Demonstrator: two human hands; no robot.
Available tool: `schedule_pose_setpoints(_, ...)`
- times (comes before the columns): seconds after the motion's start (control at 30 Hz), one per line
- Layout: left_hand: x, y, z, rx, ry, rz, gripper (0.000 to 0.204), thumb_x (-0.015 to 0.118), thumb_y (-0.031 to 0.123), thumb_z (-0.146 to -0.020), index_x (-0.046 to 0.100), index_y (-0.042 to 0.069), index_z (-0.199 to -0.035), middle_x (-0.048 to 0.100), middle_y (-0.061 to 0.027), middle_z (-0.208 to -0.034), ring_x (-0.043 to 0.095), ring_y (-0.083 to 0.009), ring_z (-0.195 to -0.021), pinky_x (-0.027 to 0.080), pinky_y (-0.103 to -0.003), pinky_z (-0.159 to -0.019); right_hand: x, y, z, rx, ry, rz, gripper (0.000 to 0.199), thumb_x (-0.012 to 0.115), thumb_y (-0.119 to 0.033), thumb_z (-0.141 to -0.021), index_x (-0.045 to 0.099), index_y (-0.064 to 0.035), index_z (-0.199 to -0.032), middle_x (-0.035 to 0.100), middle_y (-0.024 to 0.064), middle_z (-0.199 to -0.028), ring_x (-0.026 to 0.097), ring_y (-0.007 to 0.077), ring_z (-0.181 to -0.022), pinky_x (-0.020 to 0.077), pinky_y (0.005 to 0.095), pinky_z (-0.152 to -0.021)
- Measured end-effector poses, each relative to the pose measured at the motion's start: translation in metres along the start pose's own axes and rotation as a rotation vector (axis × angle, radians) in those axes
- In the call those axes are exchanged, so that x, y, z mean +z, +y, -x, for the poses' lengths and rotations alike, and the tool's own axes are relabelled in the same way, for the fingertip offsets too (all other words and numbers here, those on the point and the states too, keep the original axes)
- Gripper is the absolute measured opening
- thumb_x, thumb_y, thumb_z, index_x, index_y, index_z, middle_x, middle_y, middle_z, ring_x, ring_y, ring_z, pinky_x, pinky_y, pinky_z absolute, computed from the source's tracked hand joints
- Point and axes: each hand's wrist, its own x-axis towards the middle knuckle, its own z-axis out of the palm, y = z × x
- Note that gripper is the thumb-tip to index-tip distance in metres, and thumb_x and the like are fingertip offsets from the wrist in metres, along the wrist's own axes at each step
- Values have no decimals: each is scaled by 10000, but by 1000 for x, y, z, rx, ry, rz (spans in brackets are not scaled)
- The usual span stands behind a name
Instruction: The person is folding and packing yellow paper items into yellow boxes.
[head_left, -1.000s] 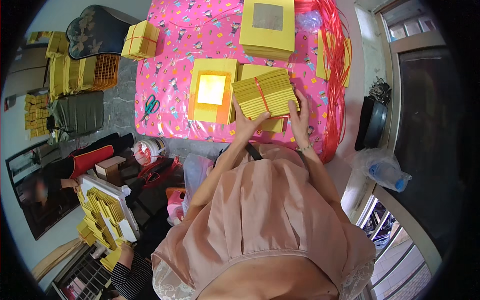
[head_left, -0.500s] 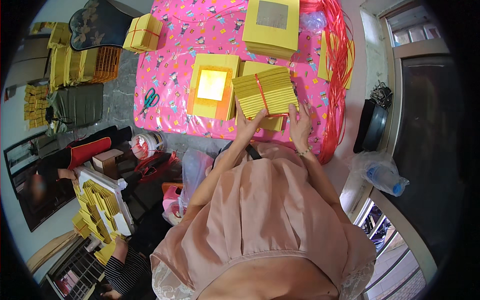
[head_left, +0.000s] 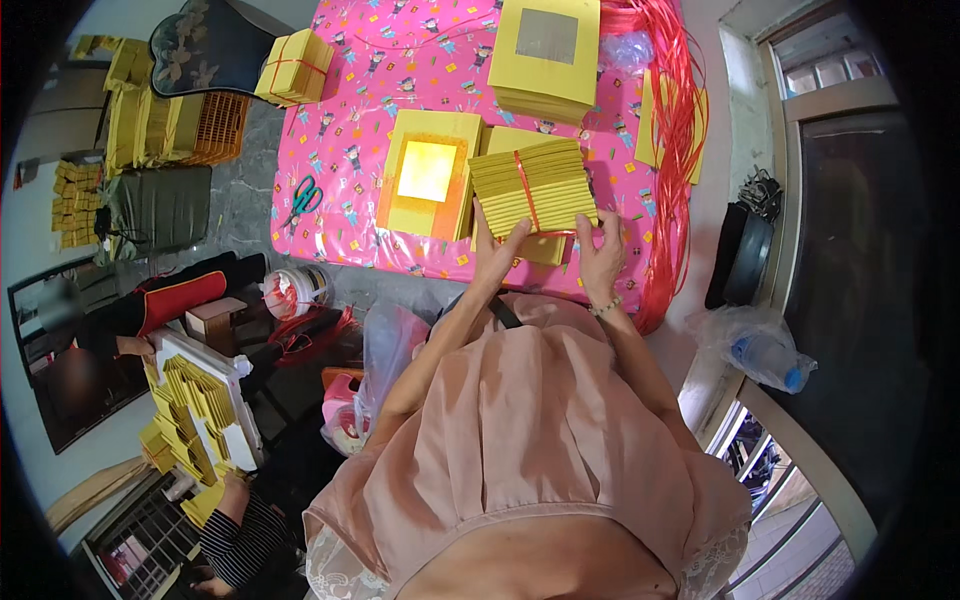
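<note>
A bundle of folded yellow paper (head_left: pixel 548 188), its many folded edges facing up, is bound by a red plastic ribbon (head_left: pixel 526 186) across its middle. My left hand (head_left: pixel 500 250) grips its near left edge, thumb on the front side and fingers partly hidden. At the near right corner my right hand (head_left: pixel 602 258) is closed on the same bundle. Under the bundle lies a stack of yellow sheets (head_left: pixel 545 249). Just left of it is another yellow stack (head_left: pixel 408 215) topped by an orange-bordered sheet with a bright pale square.
A pink patterned cloth (head_left: pixel 350 235) covers the table. On it lie teal scissors (head_left: pixel 304 200), a tied yellow bundle (head_left: pixel 296 70), a tall yellow stack (head_left: pixel 545 75) and hanging red ribbons (head_left: pixel 672 180). At the lower left, a person in a striped sleeve (head_left: pixel 235 545) handles yellow paper.
The view has shifted slightly. Both my hands keep hold of the bundle in nearly the same place. The striped sleeve at lower left has moved a little.
</note>
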Motion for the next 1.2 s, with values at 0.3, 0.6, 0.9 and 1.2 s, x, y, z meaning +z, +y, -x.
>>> schedule_pose_setpoints(0.3,-7,-17,-8,-11,-5,118,995,722,143,-860,-9,-1,-1520,396,-176,-1442,479,-221,-1246,431,-321,-1013,1,19,-10,-26,-77,-48,278,647,-245,-923,563,-3,-1030,609,126,-934,583,262,-893,457,380,-782)
schedule_pose_setpoints(0.6,-5,3,-41,50,208,9,923,721,270,-869,131,-69,-1493,463,-194,-1396,488,-225,-1252,431,-317,-1005,22,28,-77,146,-565,-571,584,581,-262,-966,368,34,-1422,517,181,-1341,512,240,-1207,392,324,-1025)
schedule_pose_setpoints(0.9,-3,1,-44,208,205,-260,817,688,353,-879,269,-78,-1433,611,-219,-1200,626,-268,-1070,492,-354,-909,16,11,-68,-27,-490,-314,531,588,-246,-954,422,-1,-1395,545,172,-1322,518,259,-1220,395,356,-1025)
schedule_pose_setpoints(1.2,-8,-5,-49,207,264,-367,833,697,393,-858,301,-73,-1424,619,-243,-1171,630,-298,-1073,495,-362,-910,21,12,-75,-28,-501,-393,490,604,-228,-949,464,-5,-1362,604,157,-1241,575,233,-1133,439,337,-971)
